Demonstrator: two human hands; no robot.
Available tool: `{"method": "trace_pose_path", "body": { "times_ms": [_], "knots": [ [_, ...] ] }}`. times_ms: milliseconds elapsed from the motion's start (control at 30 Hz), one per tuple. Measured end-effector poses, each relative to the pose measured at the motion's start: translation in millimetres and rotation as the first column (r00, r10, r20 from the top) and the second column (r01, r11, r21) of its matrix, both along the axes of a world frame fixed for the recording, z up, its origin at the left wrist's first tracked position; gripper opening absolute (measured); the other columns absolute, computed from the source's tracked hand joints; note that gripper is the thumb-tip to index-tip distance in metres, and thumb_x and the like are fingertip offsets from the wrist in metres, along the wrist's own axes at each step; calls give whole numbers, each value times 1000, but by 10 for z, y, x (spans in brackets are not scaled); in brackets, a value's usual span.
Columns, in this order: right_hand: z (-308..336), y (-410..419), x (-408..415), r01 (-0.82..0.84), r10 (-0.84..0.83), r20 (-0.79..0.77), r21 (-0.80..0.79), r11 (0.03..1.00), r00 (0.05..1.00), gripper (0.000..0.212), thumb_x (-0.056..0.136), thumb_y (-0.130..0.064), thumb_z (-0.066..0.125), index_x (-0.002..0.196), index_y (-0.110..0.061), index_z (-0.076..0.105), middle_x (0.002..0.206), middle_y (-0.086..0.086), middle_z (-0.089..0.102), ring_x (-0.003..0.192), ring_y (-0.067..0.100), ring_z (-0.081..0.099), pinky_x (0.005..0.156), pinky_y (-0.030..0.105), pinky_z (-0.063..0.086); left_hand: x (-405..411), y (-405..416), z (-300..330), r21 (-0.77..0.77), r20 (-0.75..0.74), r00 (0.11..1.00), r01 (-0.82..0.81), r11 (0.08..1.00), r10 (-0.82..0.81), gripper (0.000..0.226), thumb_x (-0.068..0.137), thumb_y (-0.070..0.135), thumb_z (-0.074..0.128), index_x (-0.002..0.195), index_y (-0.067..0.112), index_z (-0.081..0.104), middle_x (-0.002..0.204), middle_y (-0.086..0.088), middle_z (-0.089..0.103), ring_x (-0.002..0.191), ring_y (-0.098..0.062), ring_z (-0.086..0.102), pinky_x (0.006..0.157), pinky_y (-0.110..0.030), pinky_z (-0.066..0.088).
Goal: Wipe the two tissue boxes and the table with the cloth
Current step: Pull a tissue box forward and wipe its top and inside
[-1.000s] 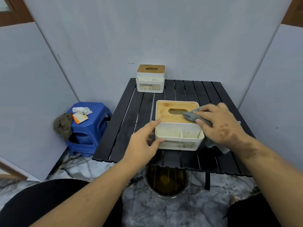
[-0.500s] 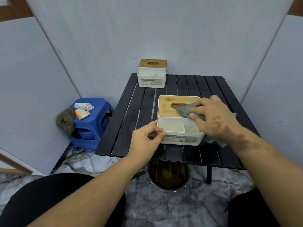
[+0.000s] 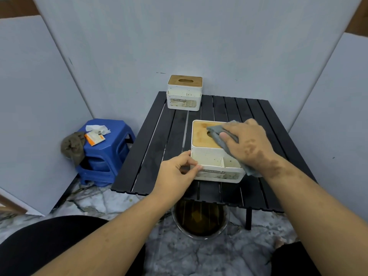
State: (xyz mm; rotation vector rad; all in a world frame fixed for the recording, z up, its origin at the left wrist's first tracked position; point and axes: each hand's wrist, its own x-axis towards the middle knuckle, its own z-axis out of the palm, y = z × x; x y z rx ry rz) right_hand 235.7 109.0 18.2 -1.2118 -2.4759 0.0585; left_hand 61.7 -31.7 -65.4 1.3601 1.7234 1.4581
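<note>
- We press our right hand (image 3: 247,144) flat on the grey cloth (image 3: 216,132), fingers straight and close together.
- The cloth lies on the wooden lid of the near tissue box (image 3: 216,156), over the slot, and hangs off the box at 3 o'clock.
- Our left hand (image 3: 177,172) pinches the near box's front corner at 9 o'clock, thumb on the rim.
- The near box sits in the middle of the black slat table (image 3: 151,140). Its front label reads "TISSUE HOLDER".
- The far tissue box (image 3: 184,93) stands at 12 o'clock at the table's back edge, well apart. It has the same label, too small for us to read fully.
- At 9 o'clock a blue stool (image 3: 107,148) holds an orange packet (image 3: 94,138) with words too small to read.
</note>
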Motion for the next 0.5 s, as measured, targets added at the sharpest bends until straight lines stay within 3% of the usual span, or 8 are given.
{"method": "trace_pose_path", "body": {
  "times_ms": [100,167,300,400,500],
  "knots": [
    [-82,-57,111,-198,205,66,-91,976,977,65,93,-60,33,150,-29,38,155,-4,40,148,27,23,122,42,13,4,2,9,5,-12,1000,-5,1000,5,5,89,15,82,92,13,79,134,5,69,91,-3,75,82,-24,63],
    [-103,13,212,-288,302,67,-165,943,951,66,93,-60,31,153,-33,30,160,-7,27,153,21,7,124,38,3,-4,19,8,2,-25,1000,-13,1000,13,4,88,16,82,90,16,78,135,5,69,89,-5,75,81,-27,64],
    [-77,56,208,-301,298,-50,-218,928,953,48,101,-39,36,148,-30,41,157,-10,35,150,9,11,124,37,17,3,15,-8,-6,-7,999,-32,999,32,6,88,16,83,86,20,77,137,6,68,94,-4,75,84,-32,64],
    [-70,-44,35,-336,345,22,-178,925,938,45,105,-30,38,149,-20,41,157,-4,35,149,8,15,118,20,9,18,-10,2,27,16,1000,-26,999,26,11,87,14,83,84,23,78,136,4,69,95,-4,75,85,-34,64],
    [-29,-45,-70,-368,384,61,-182,912,921,47,105,-30,40,151,-19,37,159,-3,30,151,10,14,114,16,4,14,-20,24,39,-11,999,-38,999,39,18,85,14,85,81,30,77,136,1,70,94,-3,76,87,-35,64]
  ]
}}
